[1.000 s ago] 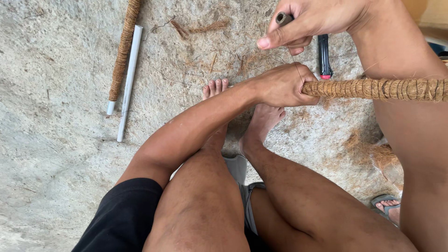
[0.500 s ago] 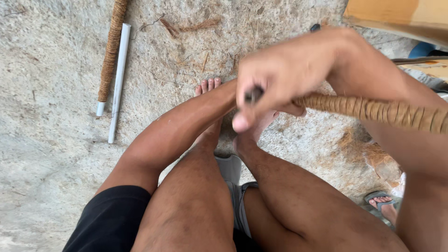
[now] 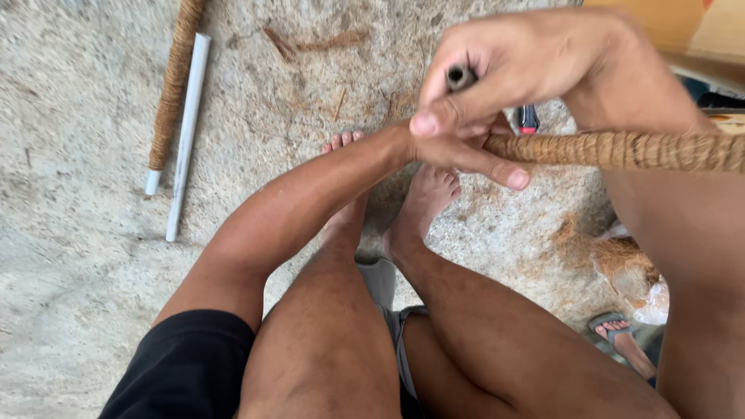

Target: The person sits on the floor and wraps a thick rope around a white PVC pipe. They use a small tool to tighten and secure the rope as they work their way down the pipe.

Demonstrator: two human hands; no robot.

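1. The person sits low over a rough concrete floor, bare knees up and bare feet flat on the ground below the hands.
2. A long pole wrapped in brown coir rope runs in from the right edge, roughly level, ending at the hands near the upper middle.
3. The left hand reaches across from the left and closes around the tip of the wrapped pole; its thumb and one finger stick out below the pole, and most of the hand is hidden behind the right one.
4. The right hand sits above and in front of it, fingers curled tight on a small dark spool, the thumb pressed along its side. The spool's round end peeks out between the fingers.
5. Just behind the hands a black utility knife with a red end lies on the floor, mostly covered.
6. At the upper left, well apart from the hands, a second coir-wrapped pole lies beside a bare white pipe, the two almost parallel and nearly touching.
7. Loose coir fibre is heaped on the floor at the right beside a clear plastic bag, with stray strands scattered near the top.
8. Another person's sandalled foot shows at the lower right.
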